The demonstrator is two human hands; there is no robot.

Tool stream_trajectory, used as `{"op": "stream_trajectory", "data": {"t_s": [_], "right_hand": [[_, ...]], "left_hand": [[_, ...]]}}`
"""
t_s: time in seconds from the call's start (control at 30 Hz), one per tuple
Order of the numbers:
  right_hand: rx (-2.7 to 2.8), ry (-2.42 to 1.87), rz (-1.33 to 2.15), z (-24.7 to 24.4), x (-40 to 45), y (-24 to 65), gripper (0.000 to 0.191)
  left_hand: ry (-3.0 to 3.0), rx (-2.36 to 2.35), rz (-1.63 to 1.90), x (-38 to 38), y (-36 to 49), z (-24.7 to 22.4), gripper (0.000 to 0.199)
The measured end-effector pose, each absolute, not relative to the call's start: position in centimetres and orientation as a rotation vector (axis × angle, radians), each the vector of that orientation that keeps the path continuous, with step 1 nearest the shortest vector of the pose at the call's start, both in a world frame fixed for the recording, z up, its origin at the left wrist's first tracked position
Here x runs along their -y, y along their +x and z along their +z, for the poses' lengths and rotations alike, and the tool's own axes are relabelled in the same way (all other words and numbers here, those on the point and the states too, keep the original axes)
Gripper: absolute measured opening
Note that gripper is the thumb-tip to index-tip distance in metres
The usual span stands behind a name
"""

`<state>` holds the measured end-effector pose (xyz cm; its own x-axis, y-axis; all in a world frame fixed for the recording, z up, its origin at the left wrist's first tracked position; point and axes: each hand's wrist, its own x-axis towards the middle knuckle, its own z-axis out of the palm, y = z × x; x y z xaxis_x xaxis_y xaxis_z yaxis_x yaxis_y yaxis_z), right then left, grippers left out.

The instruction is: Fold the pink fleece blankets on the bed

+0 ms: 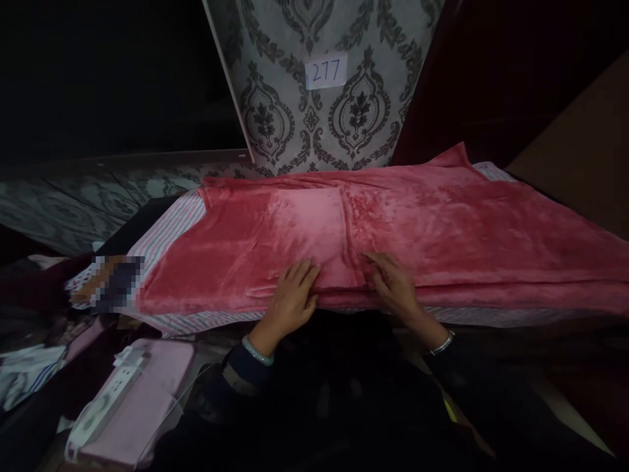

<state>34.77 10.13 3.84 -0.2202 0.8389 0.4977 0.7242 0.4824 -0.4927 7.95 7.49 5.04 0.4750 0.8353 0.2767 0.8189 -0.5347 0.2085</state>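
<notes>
A red plush blanket [472, 236] is spread in layers across the surface before me, with a paler smooth patch left of the middle. My left hand [292, 298] lies flat on its near edge, fingers stretched out and pointing away from me. My right hand [396, 288] rests on the cloth a little to the right, fingers extended beside a raised crease running away from me. Neither hand has cloth gripped that I can see. Beneath the blanket, a striped cloth [170, 226] shows at the left end and along the front.
A dark screen [108, 72] stands at the back left. Patterned wallpaper carries a paper marked 277 [326, 71]. At the lower left, a white power strip [105, 406] lies on a pink pad [157, 393], with a thin cable. Clothes [32, 367] are heaped farther left.
</notes>
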Motion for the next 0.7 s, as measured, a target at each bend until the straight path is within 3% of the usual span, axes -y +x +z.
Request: {"op": "stream_trajectory", "data": {"t_s": [0.13, 0.3, 0.47, 0.6, 0.7], "right_hand": [[2.235, -1.349, 0.032, 4.8, -10.6, 31.3, 0.058], [2.383, -1.553, -0.015, 1.1, -11.2, 30.2, 0.057], [2.289, -1.472, -0.172, -1.4, -11.0, 31.0, 0.055], [2.23, -1.409, -0.234, -2.2, -10.7, 31.3, 0.052], [2.213, -1.421, -0.253, -2.2, -10.6, 31.3, 0.05]], "left_hand": [[2.679, -1.524, 0.423, -7.2, 10.8, 4.1, 0.074], [2.765, -1.626, 0.407, -6.4, 12.3, 1.7, 0.073], [2.748, -1.533, 0.522, -6.0, 11.6, 2.0, 0.068], [2.465, -1.513, 0.976, -6.7, 7.8, 3.3, 0.039], [1.843, -1.736, 1.454, -7.8, 3.7, 3.5, 0.041]]}}
